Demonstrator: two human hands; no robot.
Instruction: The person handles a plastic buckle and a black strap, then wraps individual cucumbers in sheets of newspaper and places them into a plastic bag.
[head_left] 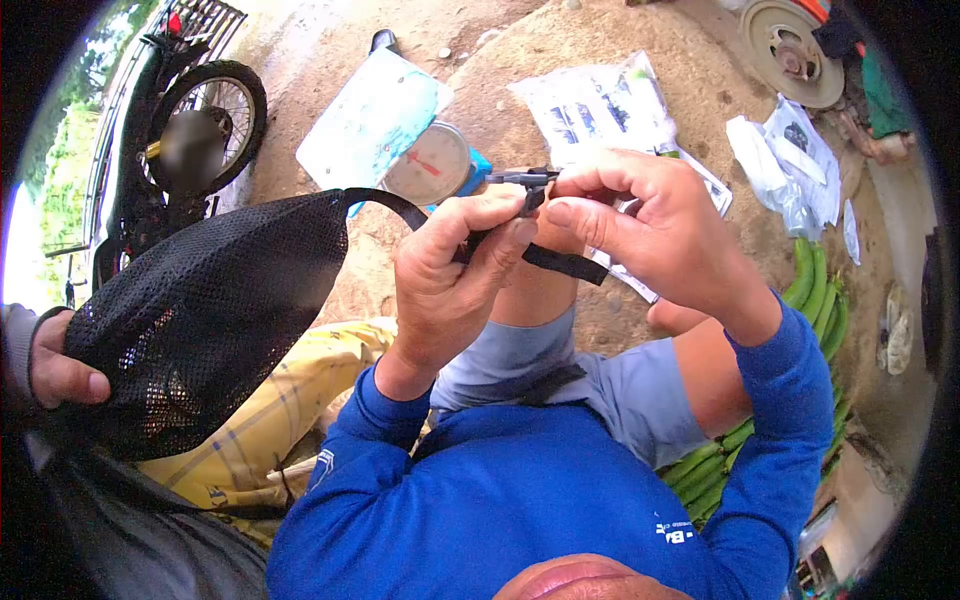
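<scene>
In the head view, the left hand point(450, 265) has its fingers closed on a small black plastic buckle point(525, 178), thumb and forefinger pinching it. The right hand point(655, 225) has its thumb and forefinger drawn together on the buckle's right end. The buckle sits between the two hands, above the knees, with a flat black fabric strap point(566, 265) hanging below it.

Another black strap runs from the left hand to a large black mesh bag point(225, 300); what the mesh holds, if anything, cannot be told. At the far left, another person's hand point(65, 370) grips this bag's side.

On the brown dirt ground point(480, 90) lies a flat clear plastic bag point(600, 105) with dark patches, print or contents being unclear. To the right, crumpled white plastic bags point(790, 160) lie against a bunch of long green bananas point(820, 295). Beyond the left hand stands a blue scale with a round dial point(428, 163), beside a pale flat panel point(375, 118). A yellow checked sheet point(265, 420) lies beneath the mesh bag.
</scene>
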